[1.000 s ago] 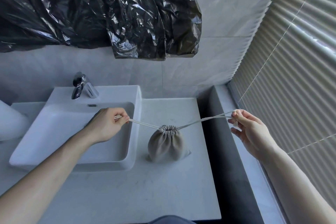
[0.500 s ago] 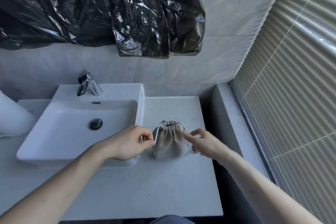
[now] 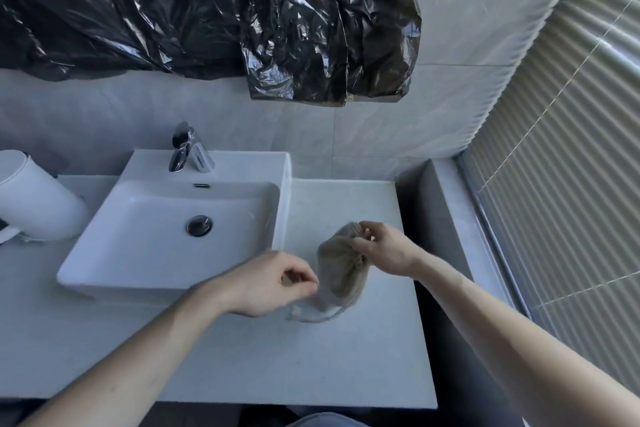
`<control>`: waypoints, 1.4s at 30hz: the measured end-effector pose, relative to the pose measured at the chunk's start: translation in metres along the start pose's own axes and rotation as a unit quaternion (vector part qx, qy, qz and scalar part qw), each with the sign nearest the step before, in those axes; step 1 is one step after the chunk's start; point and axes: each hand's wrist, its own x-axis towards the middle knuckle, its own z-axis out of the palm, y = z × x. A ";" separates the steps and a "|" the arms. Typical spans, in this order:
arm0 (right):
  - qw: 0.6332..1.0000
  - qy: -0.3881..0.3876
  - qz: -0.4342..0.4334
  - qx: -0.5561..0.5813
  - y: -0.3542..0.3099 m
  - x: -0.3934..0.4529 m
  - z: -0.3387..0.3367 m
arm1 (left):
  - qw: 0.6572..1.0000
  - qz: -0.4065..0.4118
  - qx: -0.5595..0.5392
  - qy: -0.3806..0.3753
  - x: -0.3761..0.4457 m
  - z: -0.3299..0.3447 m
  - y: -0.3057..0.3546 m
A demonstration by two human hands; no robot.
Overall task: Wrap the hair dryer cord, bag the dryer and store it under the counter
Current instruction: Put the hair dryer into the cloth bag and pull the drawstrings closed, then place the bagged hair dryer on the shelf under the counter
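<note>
The bag point(image 3: 341, 274) lies on the counter point(image 3: 346, 367), just right of the sink point(image 3: 166, 232) and near the counter's right edge, tipped over rather than upright. Its gathered mouth sits at the far end under the right hand point(image 3: 384, 253), and its body runs back toward the person and a little to the left, so the long axis goes roughly front to back with the closed mouth pointing away. The right hand's fingers point(image 3: 360, 248) are pinched on the puckered neck, apparently holding the cords there; the blur hides exactly which strand they have. That grip probably keeps the mouth shut and steadies the bag. The left hand point(image 3: 273, 282) is just beside the bag's near left side, fingers curled in with thumb meeting fingertips, as if nipping a cord end, but nothing can be made out between them, so I cannot tell whether it holds anything. No dryer shows, so it is presumably inside the full, rounded bag. Judging from this, bagging is nearly done, and tying off and storing under the counter remain. The soft cloth will sag, so lifting by the neck seems the safest way.
</note>
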 end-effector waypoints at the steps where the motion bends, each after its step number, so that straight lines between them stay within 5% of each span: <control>1: 0.999 -0.019 -0.027 -0.023 -0.007 -0.006 -0.006 | 0.999 0.008 0.012 0.038 0.002 -0.009 -0.002; 3: 0.991 -0.062 -0.083 -0.080 -0.024 -0.018 -0.017 | 0.995 0.031 0.025 0.095 0.012 -0.022 -0.005; 6: 0.984 -0.084 -0.123 -0.099 -0.044 -0.034 -0.026 | 0.998 0.042 0.015 0.043 0.029 -0.032 -0.003; 11: 0.987 -0.044 -0.147 -0.041 -0.069 -0.061 -0.028 | 0.996 0.072 -0.051 -0.016 0.031 -0.022 0.012; 19: 0.987 0.038 -0.083 0.135 -0.082 -0.097 0.044 | 0.963 0.071 -0.259 0.040 -0.025 0.001 -0.039; 23: 0.978 0.067 -0.014 0.195 -0.073 -0.113 0.082 | 0.917 0.007 -0.396 0.052 -0.058 0.003 -0.070; 31: 0.926 -0.066 -0.039 0.371 -0.081 -0.132 0.196 | 0.767 -0.108 -0.630 0.055 -0.150 -0.004 -0.113; 42: 0.864 -0.199 0.081 0.455 -0.128 -0.171 0.356 | 0.677 -0.233 -0.656 0.237 -0.294 0.033 -0.197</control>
